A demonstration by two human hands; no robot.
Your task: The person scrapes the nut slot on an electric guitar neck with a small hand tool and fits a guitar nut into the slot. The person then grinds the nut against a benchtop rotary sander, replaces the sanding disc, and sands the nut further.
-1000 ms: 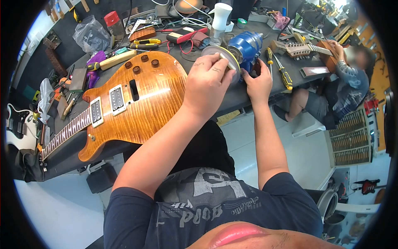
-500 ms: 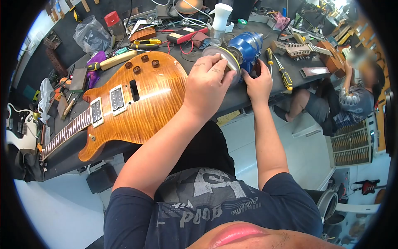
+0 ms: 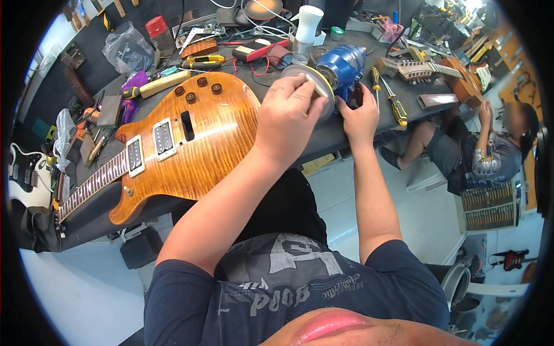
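My left hand (image 3: 288, 118) is closed, pinching a short pale bar (image 3: 313, 81) against the face of a round disc (image 3: 295, 70) with a yellow rim. The disc is mounted on a blue bench motor (image 3: 341, 62) standing on the bench. Around the lower part of the motor, my right hand (image 3: 362, 118) curls its thumb and fingers, with some fingertips hidden behind it. Beside my left forearm lies an amber flame-top electric guitar (image 3: 216, 135), face up, its neck pointing to the lower left.
Screwdrivers (image 3: 397, 106) lie right of the motor, near a guitar headstock (image 3: 416, 70). A white bottle (image 3: 309, 26), a red multimeter (image 3: 261, 48) and pliers (image 3: 202, 61) sit behind. Another person (image 3: 496, 144) is seated at the right, beyond the bench edge.
My hands, the bar and the motor keep nearly the same position. The seated person at the right has shifted, with head and hands lower than before.
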